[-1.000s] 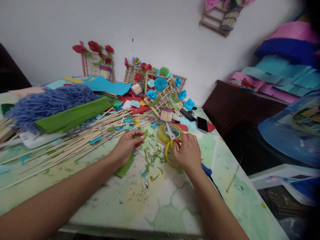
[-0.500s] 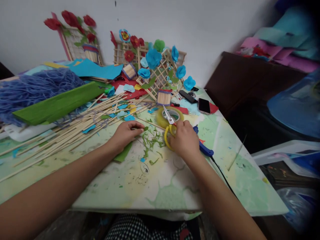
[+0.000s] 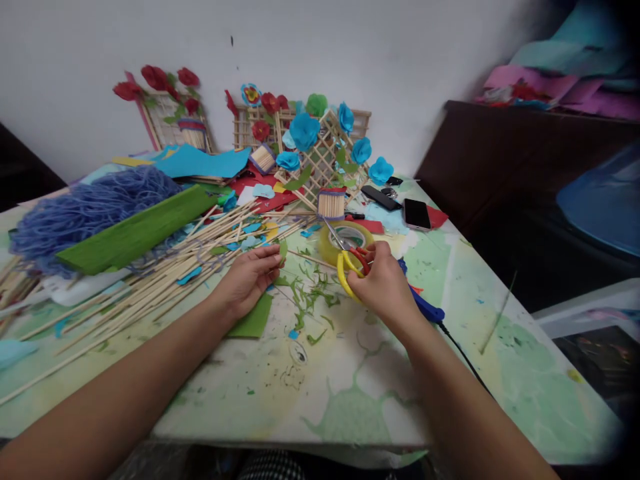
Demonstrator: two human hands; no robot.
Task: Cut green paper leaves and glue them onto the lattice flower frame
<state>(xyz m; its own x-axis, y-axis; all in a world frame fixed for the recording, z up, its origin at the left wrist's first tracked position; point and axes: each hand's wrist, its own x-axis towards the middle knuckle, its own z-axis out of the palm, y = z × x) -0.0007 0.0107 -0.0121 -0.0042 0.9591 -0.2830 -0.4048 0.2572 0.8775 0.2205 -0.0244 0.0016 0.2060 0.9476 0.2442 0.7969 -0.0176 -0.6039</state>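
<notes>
My left hand (image 3: pixel 253 277) pinches a small green paper leaf (image 3: pixel 283 251) between thumb and fingers, above the table. Under that hand lies a flat green paper piece (image 3: pixel 254 319). My right hand (image 3: pixel 387 280) grips scissors (image 3: pixel 353 261) with yellow and red handles, their blades pointing up and left over a roll of clear tape (image 3: pixel 330 248). Green paper scraps (image 3: pixel 313 292) are scattered on the table between my hands. Just beyond my right hand is a blue tool with a black cord (image 3: pixel 431 311), partly hidden by the hand.
Thin wooden sticks (image 3: pixel 150 293) spread across the left, beside a blue yarn heap (image 3: pixel 100 207) and a green paper roll (image 3: pixel 135 230). Stick lattices with paper flowers (image 3: pixel 305 132) stand against the wall. A phone (image 3: pixel 417 214) lies at the back right.
My left hand has turned and lifted slightly, showing the leaf more clearly. The scissors stay in my right hand, their blades a little lower. The view has shifted slightly.
</notes>
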